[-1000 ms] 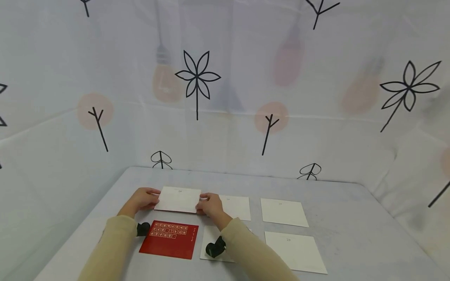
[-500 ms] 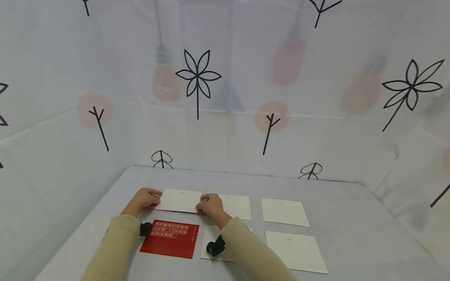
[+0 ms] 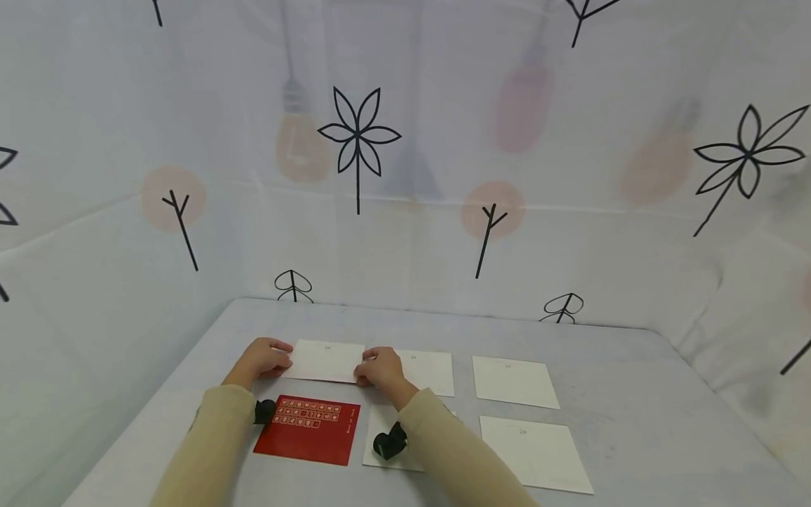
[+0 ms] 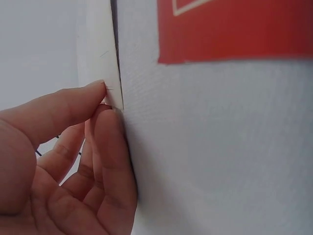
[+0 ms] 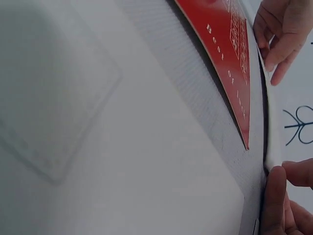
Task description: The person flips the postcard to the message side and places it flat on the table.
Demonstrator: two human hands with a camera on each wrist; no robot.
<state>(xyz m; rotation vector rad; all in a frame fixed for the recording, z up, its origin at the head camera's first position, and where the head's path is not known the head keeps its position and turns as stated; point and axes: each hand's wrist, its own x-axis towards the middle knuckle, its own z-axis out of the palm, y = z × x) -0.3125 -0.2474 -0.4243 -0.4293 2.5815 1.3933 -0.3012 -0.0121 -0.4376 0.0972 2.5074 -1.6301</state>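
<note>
A blank-looking white card (image 3: pixel 324 362) with a small mark near its far edge lies between my hands at the back left of the table. My left hand (image 3: pixel 262 359) pinches its left side; the left wrist view shows thumb and forefinger meeting at the corner of the card (image 4: pixel 103 54). On the opposite side, my right hand (image 3: pixel 383 370) pinches its right edge, thumb and fingers at the corner in the right wrist view. Just in front sits a red card (image 3: pixel 307 436) printed with white boxed characters and "Best of luck".
Right of the held card is another white card (image 3: pixel 431 373), partly behind my right hand. Further right lie two more white cards, a back one (image 3: pixel 513 382) and a front one (image 3: pixel 535 454). My right sleeve covers part of a front-middle card (image 3: pixel 376 415). A patterned white curtain (image 3: pixel 405 246) encloses the table.
The held white card's far edge has come down a little, so it looks flatter than one second ago. Both hands keep their grip at its sides, almost in place.
</note>
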